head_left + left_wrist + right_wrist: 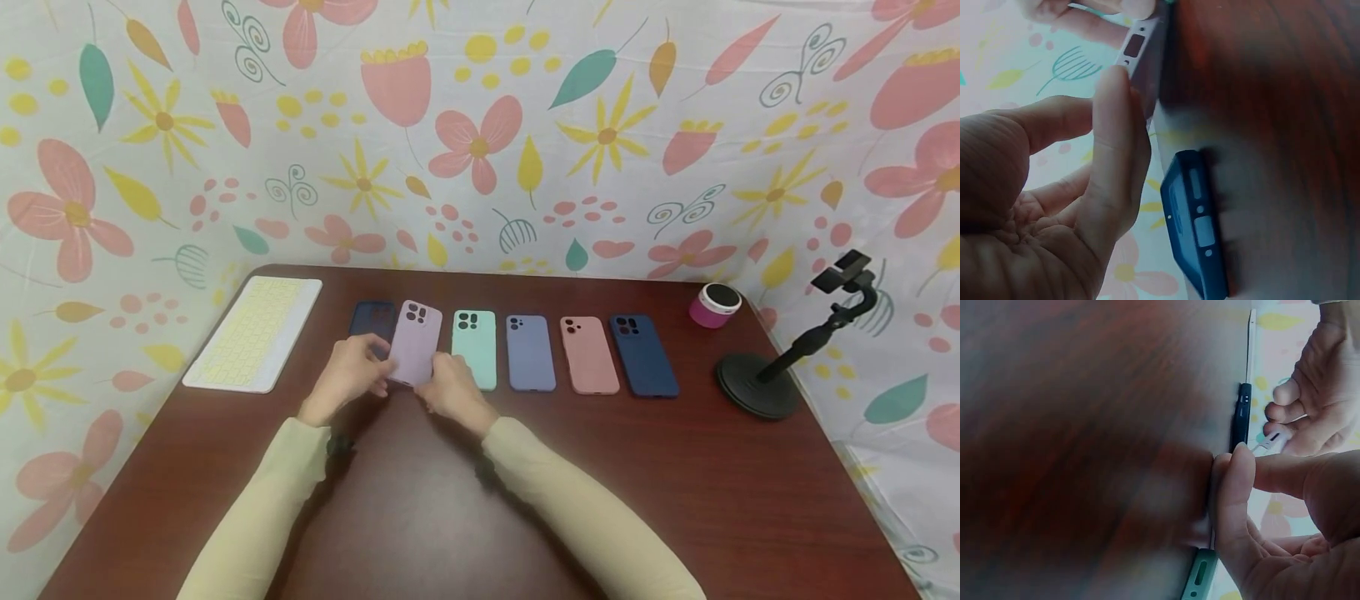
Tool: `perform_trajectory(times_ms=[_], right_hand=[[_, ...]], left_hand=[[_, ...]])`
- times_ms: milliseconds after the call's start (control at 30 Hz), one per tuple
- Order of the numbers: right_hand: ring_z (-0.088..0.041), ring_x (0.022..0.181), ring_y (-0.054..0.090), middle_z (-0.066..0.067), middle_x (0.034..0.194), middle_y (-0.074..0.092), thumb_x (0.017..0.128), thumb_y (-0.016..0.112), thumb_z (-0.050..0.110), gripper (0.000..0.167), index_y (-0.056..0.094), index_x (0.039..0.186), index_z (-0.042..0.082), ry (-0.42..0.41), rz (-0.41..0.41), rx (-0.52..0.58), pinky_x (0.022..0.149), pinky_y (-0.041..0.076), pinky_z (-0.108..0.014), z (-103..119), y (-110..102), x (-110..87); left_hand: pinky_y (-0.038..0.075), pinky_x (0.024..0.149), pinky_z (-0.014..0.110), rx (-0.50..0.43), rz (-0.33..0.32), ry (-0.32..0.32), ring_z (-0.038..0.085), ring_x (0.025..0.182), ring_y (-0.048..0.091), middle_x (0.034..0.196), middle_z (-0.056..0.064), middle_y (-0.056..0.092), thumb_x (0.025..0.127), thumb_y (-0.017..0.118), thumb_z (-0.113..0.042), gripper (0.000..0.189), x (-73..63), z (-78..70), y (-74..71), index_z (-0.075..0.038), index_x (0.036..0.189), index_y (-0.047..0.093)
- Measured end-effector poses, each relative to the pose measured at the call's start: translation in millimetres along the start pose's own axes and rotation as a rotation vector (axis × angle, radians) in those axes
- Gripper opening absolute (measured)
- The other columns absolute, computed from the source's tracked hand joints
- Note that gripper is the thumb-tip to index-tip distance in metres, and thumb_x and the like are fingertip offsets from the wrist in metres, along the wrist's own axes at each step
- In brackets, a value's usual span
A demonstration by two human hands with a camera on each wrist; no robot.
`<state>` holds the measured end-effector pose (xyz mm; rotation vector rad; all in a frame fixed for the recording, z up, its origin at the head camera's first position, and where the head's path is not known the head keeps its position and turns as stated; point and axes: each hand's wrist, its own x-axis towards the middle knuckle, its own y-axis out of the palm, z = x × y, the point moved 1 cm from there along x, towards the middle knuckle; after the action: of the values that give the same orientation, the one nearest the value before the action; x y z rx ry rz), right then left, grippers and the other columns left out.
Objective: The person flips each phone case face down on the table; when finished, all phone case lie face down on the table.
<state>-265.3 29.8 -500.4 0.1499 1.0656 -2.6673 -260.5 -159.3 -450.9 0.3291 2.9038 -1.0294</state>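
Observation:
A lavender phone case (417, 337) is raised at its left side above the table, its camera holes toward the back. My left hand (352, 371) pinches its lower left edge between thumb and fingers. My right hand (453, 387) grips the lower right corner. The left wrist view shows the case's bottom edge with its port opening (1134, 45). Left of and partly behind it lies a dark navy case (367, 321), which my left hand partly covers. A mint green case (476, 337) lies just right, its lower left part behind my right hand.
Farther right in the row lie a periwinkle case (531, 354), a pink case (590, 357) and a blue case (645, 357). A white and yellow keyboard (255, 333) is at the left. A pink round speaker (714, 307) and a black stand (761, 387) are at the right.

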Motion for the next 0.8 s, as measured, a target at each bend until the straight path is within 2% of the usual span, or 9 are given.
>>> perform_trajectory(times_ms=[167, 200, 300, 400, 467, 567, 633, 733, 800], right_hand=[[-0.016, 0.051, 0.069, -0.004, 0.069, 0.069, 0.090, 0.077, 0.007, 0.020, 0.066, 0.105, -0.001, -0.004, -0.025, -0.064, 0.049, 0.056, -0.026, -20.3, 10.0, 16.1], [-0.015, 0.051, 0.069, -0.004, 0.070, 0.068, 0.091, 0.078, 0.008, 0.022, 0.066, 0.107, -0.001, -0.007, -0.030, -0.082, 0.049, 0.056, -0.026, -21.0, 10.5, 16.4], [-0.014, 0.052, 0.068, -0.003, 0.074, 0.068, 0.092, 0.081, 0.011, 0.028, 0.066, 0.112, -0.001, -0.014, -0.041, -0.124, 0.049, 0.056, -0.024, -20.6, 10.5, 15.2], [-0.014, 0.053, 0.067, -0.005, 0.076, 0.068, 0.092, 0.081, 0.009, 0.026, 0.067, 0.112, 0.000, -0.028, -0.052, -0.141, 0.048, 0.055, -0.024, -19.3, 10.8, 13.9], [-0.014, 0.053, 0.066, -0.006, 0.076, 0.068, 0.092, 0.080, 0.007, 0.023, 0.067, 0.109, 0.000, -0.038, -0.055, -0.147, 0.046, 0.053, -0.024, -19.2, 11.1, 13.4], [-0.015, 0.054, 0.066, -0.007, 0.076, 0.067, 0.092, 0.078, 0.005, 0.020, 0.066, 0.107, -0.001, -0.043, -0.052, -0.159, 0.045, 0.053, -0.023, -19.2, 11.3, 13.8], [-0.016, 0.055, 0.066, -0.007, 0.076, 0.067, 0.092, 0.079, 0.005, 0.021, 0.067, 0.107, -0.001, -0.037, -0.045, -0.161, 0.045, 0.053, -0.023, -18.2, 10.8, 13.4], [-0.016, 0.057, 0.067, -0.007, 0.079, 0.068, 0.093, 0.079, 0.006, 0.022, 0.067, 0.109, -0.001, -0.031, -0.037, -0.169, 0.046, 0.054, -0.023, -17.3, 10.5, 12.9], [-0.016, 0.059, 0.067, -0.008, 0.082, 0.069, 0.093, 0.080, 0.008, 0.024, 0.067, 0.111, -0.001, -0.038, -0.040, -0.182, 0.047, 0.054, -0.023, -16.9, 10.4, 12.3]], left_hand=[[0.059, 0.064, 0.027, 0.123, 0.018, -0.008, 0.015, 0.056, 0.075, 0.082, 0.016, 0.080, 0.101, 0.073, -0.017, 0.034, 1.0, -2.3, 7.7, 0.008, 0.124, 0.069], [0.057, 0.064, 0.026, 0.133, 0.022, 0.013, 0.013, 0.056, 0.075, 0.081, 0.013, 0.079, 0.101, 0.073, -0.022, 0.036, 6.4, 7.1, 10.5, 0.007, 0.123, 0.070], [0.058, 0.063, 0.027, 0.181, 0.036, 0.004, 0.014, 0.055, 0.074, 0.078, 0.012, 0.078, 0.100, 0.073, -0.022, 0.037, 8.6, 7.7, 14.2, 0.009, 0.122, 0.069], [0.058, 0.062, 0.027, 0.205, 0.039, -0.002, 0.013, 0.053, 0.073, 0.072, 0.009, 0.076, 0.099, 0.073, -0.024, 0.034, 17.3, 18.8, 19.0, 0.006, 0.115, 0.071], [0.058, 0.060, 0.030, 0.231, 0.048, -0.032, 0.016, 0.052, 0.073, 0.070, 0.009, 0.075, 0.098, 0.072, -0.022, 0.030, 18.4, 16.2, 20.2, 0.005, 0.111, 0.071], [0.055, 0.058, 0.031, 0.258, 0.055, -0.029, 0.018, 0.053, 0.072, 0.068, 0.008, 0.073, 0.098, 0.071, -0.023, 0.023, 21.7, 18.9, 21.8, 0.000, 0.100, 0.071], [0.052, 0.054, 0.031, 0.272, 0.049, 0.001, 0.018, 0.050, 0.070, 0.066, 0.008, 0.071, 0.098, 0.069, -0.022, 0.021, 25.5, 25.0, 24.2, -0.001, 0.093, 0.069], [0.052, 0.054, 0.031, 0.273, 0.055, -0.002, 0.019, 0.050, 0.070, 0.065, 0.009, 0.070, 0.099, 0.069, -0.020, 0.021, 19.3, 14.3, 21.7, -0.002, 0.087, 0.068], [0.050, 0.052, 0.030, 0.271, 0.049, 0.036, 0.018, 0.048, 0.068, 0.064, 0.008, 0.069, 0.099, 0.070, -0.019, 0.021, 22.7, 23.7, 24.3, -0.001, 0.088, 0.069]])
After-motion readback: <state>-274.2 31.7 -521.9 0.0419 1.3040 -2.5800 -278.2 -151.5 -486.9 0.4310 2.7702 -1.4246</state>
